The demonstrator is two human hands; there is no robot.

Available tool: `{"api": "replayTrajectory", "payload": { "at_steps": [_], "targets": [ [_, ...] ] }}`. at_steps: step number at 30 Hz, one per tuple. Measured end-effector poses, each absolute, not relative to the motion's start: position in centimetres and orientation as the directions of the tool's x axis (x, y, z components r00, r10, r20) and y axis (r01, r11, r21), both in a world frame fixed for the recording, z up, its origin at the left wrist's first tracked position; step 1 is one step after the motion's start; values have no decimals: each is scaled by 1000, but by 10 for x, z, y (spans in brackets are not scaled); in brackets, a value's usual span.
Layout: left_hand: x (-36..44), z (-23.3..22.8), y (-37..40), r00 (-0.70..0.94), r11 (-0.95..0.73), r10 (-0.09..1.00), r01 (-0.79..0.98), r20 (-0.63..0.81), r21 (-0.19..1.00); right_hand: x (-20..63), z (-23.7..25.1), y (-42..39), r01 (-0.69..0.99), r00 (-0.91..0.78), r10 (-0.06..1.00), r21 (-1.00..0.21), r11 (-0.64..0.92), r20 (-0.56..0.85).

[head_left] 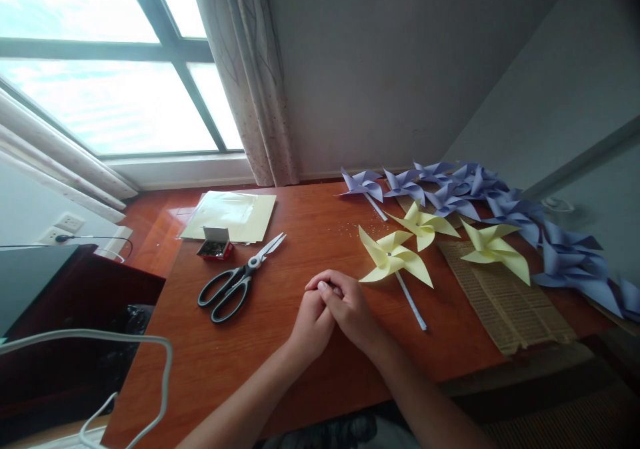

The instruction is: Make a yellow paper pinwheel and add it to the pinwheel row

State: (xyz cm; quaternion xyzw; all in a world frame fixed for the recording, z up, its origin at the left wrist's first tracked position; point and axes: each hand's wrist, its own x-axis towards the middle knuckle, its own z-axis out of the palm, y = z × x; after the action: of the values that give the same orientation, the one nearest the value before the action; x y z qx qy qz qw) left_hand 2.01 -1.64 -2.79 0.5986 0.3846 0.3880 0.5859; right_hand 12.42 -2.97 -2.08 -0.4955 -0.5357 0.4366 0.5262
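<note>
My left hand and my right hand rest clasped together on the wooden table, the right lying over the left, with no object visible in them. Just to the right of my hands lies a yellow paper pinwheel on a white stick. Two more yellow pinwheels lie farther right. Black-handled scissors lie shut to the left of my hands.
Several purple pinwheels lie along the back right by the wall. A woven mat sits at the right. A stack of yellow paper and a small red box lie at the back left. A white cable loops at the lower left.
</note>
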Motion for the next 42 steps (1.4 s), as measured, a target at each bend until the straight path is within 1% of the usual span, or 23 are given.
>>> {"api": "replayTrajectory", "payload": {
  "at_steps": [10, 21, 30, 33, 35, 37, 39, 40, 42],
  "targets": [
    [20, -28, -17, 419, -7, 908, 17, -1, 1000, 125, -20, -30, 82, 52, 990, -989, 124, 128],
    [19, -29, -17, 392, -2, 920, 22, -7, 1000, 125, -18, -28, 93, 40, 992, -989, 116, 120],
    [16, -31, -16, 429, -61, 903, 67, 26, 996, 125, -16, -30, 99, 23, 991, -987, 127, 130],
    [16, -29, -18, 487, -101, 872, 90, 45, 991, 132, -13, -40, 217, 53, 980, -960, 176, 192],
    [16, -26, -20, 534, -155, 843, 130, 62, 979, 143, -12, -54, 366, 93, 960, -906, 213, 263],
    [16, -24, -23, 590, -271, 802, 224, 91, 936, 160, -12, -73, 526, 112, 941, -822, 217, 320],
    [16, -22, -26, 641, -387, 760, 314, 107, 867, 180, -15, -93, 671, 176, 922, -728, 144, 344],
    [16, -21, -27, 659, -423, 744, 341, 107, 840, 191, -17, -103, 731, 210, 921, -679, 75, 327],
    [15, -19, -29, 680, -439, 727, 352, 96, 827, 211, -22, -119, 820, 304, 909, -564, -96, 287]
  ]
}}
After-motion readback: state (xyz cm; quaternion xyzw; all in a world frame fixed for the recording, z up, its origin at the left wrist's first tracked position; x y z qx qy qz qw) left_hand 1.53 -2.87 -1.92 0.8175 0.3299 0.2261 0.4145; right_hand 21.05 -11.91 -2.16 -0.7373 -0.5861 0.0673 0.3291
